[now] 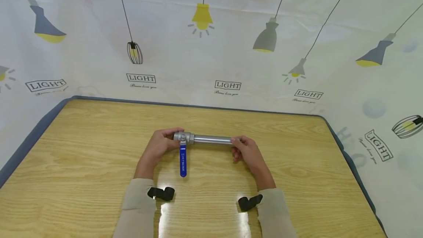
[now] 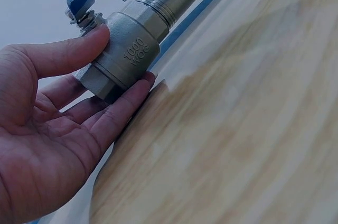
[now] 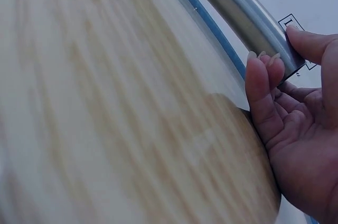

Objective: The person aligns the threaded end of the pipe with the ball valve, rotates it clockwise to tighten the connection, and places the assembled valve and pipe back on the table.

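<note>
A metal ball valve (image 1: 186,137) with a blue lever handle (image 1: 183,161) is joined to a straight steel pipe (image 1: 213,140). My left hand (image 1: 158,145) grips the valve body at its left end, thumb on the near side and fingers round the far side and underneath. In the left wrist view the valve body (image 2: 121,49) bears raised "1000 WOG" lettering, and some thread shows where the pipe enters. My right hand (image 1: 247,151) pinches the free right end of the pipe (image 3: 259,23) between thumb and fingers. The lever points toward me in the head view.
The wood-grain table (image 1: 211,208) spreads beneath both hands. Behind and beside it hangs a white sheet (image 1: 185,58) printed with lamps and "LIGHT" labels. A blue-grey band (image 1: 198,106) runs along the table's far edge. Black wrist mounts (image 1: 162,193) sit on both sleeves.
</note>
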A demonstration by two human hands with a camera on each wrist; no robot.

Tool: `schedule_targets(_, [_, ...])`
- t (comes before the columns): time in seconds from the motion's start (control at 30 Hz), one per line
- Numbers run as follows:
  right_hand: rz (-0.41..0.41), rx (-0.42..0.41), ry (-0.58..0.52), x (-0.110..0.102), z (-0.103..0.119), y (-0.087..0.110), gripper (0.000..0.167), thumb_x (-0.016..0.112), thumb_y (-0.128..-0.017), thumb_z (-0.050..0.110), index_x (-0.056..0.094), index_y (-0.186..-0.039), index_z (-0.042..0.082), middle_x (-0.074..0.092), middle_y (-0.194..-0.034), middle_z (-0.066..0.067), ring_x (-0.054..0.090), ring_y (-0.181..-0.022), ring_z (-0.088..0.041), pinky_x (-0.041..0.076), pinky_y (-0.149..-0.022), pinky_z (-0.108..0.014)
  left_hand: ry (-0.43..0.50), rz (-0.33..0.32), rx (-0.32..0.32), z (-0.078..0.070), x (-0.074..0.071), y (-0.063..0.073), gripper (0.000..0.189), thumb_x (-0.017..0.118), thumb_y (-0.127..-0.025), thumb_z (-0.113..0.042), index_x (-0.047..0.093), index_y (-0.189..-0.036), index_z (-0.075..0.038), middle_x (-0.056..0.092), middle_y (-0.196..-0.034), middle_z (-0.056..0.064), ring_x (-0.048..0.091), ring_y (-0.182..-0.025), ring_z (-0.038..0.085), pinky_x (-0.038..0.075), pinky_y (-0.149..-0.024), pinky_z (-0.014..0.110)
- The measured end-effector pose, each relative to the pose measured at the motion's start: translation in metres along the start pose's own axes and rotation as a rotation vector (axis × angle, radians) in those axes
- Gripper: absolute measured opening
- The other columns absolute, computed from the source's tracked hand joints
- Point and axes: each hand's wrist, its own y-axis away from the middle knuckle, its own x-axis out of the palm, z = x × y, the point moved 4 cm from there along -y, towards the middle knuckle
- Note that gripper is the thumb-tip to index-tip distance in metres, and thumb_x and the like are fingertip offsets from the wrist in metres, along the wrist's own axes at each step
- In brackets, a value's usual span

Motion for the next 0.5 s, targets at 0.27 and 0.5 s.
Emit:
schedule_targets(0.27, [-0.016, 0.007, 0.02, -0.0004, -0.0001, -0.0007, 0.039, 0.059, -0.097, 0.034, 0.058, -0.098, -0.005, 0.056, -0.072, -0.008, 0.051, -0.054, -0.015, 0.052, -0.053, -0.029, 0.009, -0.004, -0.015, -0.001, 0.001, 0.0005, 0.053, 0.064, -0.076, 0.01, 0.064, -0.127, -0.003, 0.059, -0.132, 0.015, 0.054, -0.116, 0.023, 0.05, -0.087, 0.027])
schedule_targets(0.5, [-0.015, 0.018, -0.017, -0.0005, 0.0017, 0.0006, 0.032, 0.061, -0.096, 0.026, 0.057, -0.113, -0.001, 0.057, -0.072, -0.009, 0.051, -0.053, -0.015, 0.052, -0.053, -0.029, 0.01, -0.008, -0.014, -0.0007, 0.0013, 0.001, 0.053, 0.065, -0.076, 0.01, 0.064, -0.126, -0.004, 0.06, -0.132, 0.014, 0.055, -0.117, 0.023, 0.05, -0.088, 0.028])
